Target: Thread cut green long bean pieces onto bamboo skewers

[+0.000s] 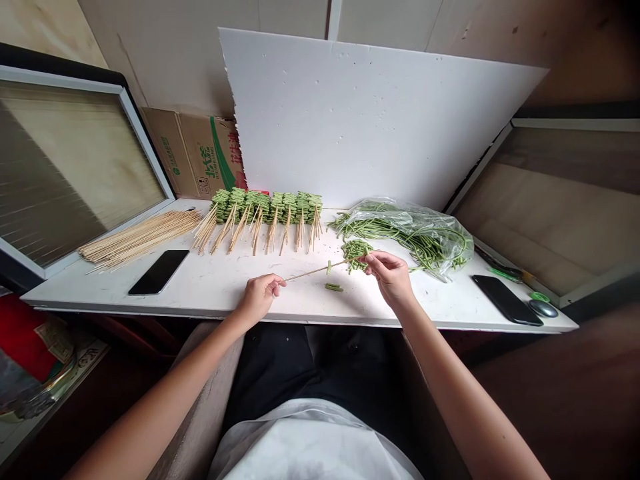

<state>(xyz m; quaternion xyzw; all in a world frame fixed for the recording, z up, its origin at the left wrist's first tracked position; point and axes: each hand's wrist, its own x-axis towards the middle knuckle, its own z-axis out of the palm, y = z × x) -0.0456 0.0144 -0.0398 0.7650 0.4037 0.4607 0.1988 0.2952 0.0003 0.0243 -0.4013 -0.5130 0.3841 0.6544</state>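
A thin bamboo skewer [307,273] stretches between my two hands above the front part of the table. My left hand [261,297] pinches its near end. At the far end, the fingers of my right hand [389,273] are closed on a small cut piece of green bean [367,253]. Another bean piece [329,267] stands crosswise on the skewer, partway along. Below it, cut bean pieces [334,287] lie side by side on the table. Just behind my right fingers is a pile of cut bean pieces [354,249].
Bundles of bean-laden skewers [273,208] line the back of the white table [210,280]. Bare skewers [143,237] and a phone [159,272] lie left. Right are long beans in a plastic bag [425,233], another phone [506,300] and a roundish grey object [543,308]. A white board [370,120] leans behind.
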